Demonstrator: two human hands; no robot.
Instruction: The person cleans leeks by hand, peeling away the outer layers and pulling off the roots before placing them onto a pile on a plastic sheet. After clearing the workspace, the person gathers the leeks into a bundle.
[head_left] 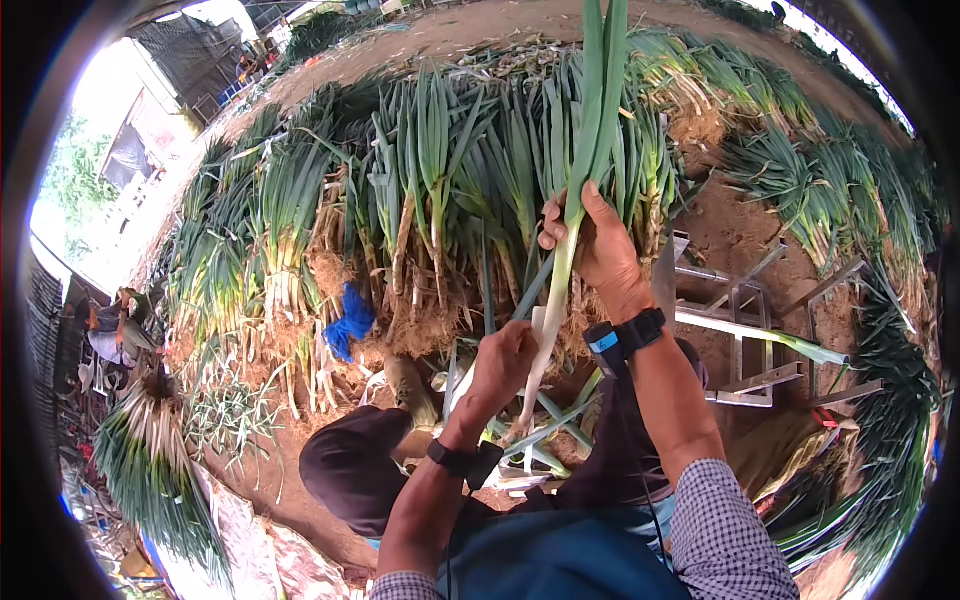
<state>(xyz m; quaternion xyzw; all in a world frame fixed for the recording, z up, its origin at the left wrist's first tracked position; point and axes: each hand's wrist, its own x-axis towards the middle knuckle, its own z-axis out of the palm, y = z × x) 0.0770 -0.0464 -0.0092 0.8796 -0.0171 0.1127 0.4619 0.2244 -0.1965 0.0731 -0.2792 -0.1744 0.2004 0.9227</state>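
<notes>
A long leek [552, 300] stands nearly upright before me, its green leaves up and its pale root end down. My right hand [605, 245] is closed round it where white turns to green. Lower down, beside the white shank, my left hand [500, 362] is a closed fist. A narrow blue-green leaf [536, 287] slants down beside the shank to the fist's fingers, and a white bit shows at the fingertips. The exact grip there is partly hidden. Cut leaves and trimmings [545, 440] lie between my knees below the hands.
Rows of leek bundles [435, 150] stand ahead, with a blue cloth-like tangle [349, 322] among them. At right is a metal frame [740, 385] with one leek [765, 332] across it. More leeks [150, 440] lie left. Another person [122, 325] is at the far left.
</notes>
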